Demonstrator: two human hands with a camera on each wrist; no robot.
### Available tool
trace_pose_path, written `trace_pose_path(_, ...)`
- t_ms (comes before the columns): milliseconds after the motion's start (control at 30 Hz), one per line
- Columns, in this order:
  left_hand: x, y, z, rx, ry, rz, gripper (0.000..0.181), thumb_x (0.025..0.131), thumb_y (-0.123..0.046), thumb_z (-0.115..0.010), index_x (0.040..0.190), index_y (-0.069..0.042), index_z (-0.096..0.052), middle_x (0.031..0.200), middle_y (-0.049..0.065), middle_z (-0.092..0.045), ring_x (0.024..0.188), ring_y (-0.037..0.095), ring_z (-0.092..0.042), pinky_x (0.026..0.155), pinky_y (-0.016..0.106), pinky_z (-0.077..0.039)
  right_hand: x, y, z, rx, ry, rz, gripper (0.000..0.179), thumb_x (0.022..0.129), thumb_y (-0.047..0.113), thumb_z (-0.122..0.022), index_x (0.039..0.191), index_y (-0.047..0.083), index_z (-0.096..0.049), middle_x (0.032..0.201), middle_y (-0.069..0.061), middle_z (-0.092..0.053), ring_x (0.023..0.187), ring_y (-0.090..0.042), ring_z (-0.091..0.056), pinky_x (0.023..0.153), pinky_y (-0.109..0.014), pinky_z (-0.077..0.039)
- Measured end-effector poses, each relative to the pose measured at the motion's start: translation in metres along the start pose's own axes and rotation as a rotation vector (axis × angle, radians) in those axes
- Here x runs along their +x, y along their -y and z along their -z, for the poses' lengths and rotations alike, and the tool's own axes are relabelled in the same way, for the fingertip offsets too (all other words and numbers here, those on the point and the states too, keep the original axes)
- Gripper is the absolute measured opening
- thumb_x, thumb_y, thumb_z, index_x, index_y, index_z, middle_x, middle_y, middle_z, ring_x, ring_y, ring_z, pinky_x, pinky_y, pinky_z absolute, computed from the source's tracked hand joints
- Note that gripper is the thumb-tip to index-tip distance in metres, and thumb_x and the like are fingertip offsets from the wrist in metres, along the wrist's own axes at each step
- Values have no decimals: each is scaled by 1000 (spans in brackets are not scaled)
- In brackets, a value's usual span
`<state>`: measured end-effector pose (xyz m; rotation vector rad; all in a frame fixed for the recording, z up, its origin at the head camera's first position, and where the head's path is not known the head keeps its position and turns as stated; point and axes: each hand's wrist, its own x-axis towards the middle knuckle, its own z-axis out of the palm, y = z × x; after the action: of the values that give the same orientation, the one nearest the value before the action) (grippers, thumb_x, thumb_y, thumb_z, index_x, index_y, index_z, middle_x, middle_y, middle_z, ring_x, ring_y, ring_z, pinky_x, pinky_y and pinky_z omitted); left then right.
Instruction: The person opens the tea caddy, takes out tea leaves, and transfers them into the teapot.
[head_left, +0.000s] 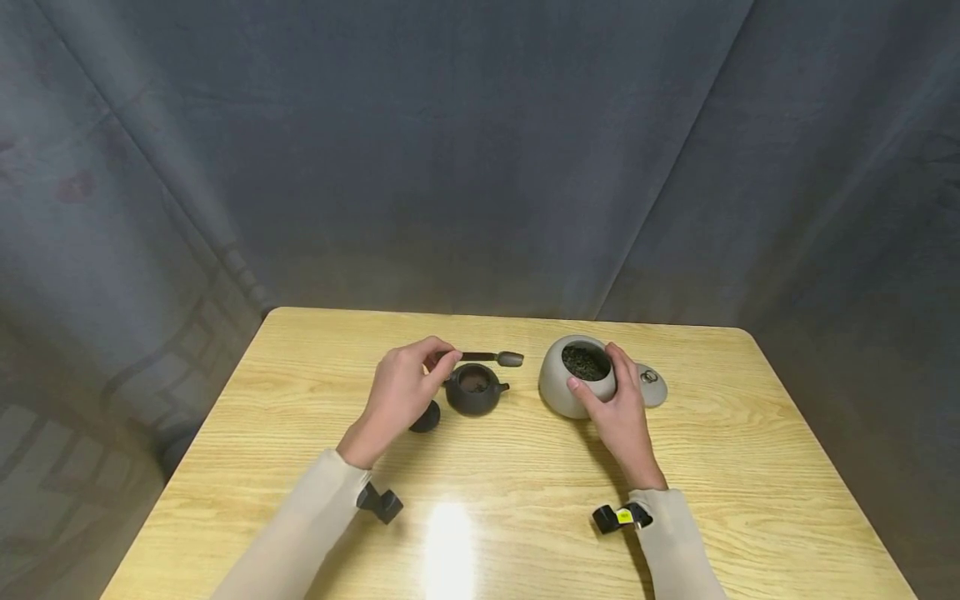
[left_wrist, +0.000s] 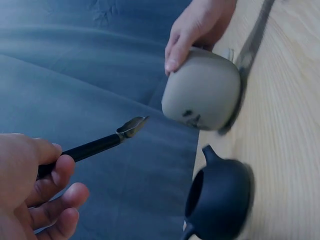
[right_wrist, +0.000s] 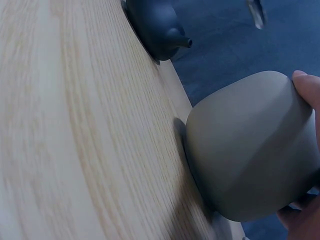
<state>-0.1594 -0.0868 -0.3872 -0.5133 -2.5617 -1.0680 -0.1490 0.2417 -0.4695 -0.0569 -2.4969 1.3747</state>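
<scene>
My left hand (head_left: 403, 383) pinches the dark handle of a tea scoop (head_left: 510, 359) between thumb and fingers. The scoop is held above the black teapot (head_left: 472, 407), its head pointing right; in the left wrist view the scoop head (left_wrist: 131, 128) looks metallic. The teapot stands uncovered, with a little dark matter inside. On the right, my right hand (head_left: 621, 412) grips the rim and side of a round grey tea jar (head_left: 553, 385). Dark dried leaves (head_left: 585, 363) lie inside its mouth. Whether the jar's base sits fully on the table I cannot tell.
A grey jar lid (head_left: 656, 390) with a ring-shaped knob lies right of the jar. The black teapot lid (head_left: 427, 418) lies left of the teapot, near my left wrist. Everything is on a pale wooden table (head_left: 510, 475), with a dark curtain (head_left: 480, 167) behind it.
</scene>
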Motion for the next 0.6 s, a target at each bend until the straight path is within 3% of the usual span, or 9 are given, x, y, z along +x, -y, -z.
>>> trace_pose_path(333,21,-34,-21,-27,18,-92,18,105,-27,-70,105,-13,-81,79,-2,-74,67,9,-59,60,25,-46,0,0,0,7,9,-6,90,97,34,-80,167,6,-32,175,-16,-28,164,-39,-25,131,-62,-24)
trace_pose_path(600,37,-55,-47,79,24,-210,16,105,-29,-70,103,-16,-80,78,-6,-73,62,4,-57,57,23,-46,0,1,0,9,13,-2,89,97,35,-79,167,6,-31,175,-16,-27,164,-39,-25,130,-63,-25)
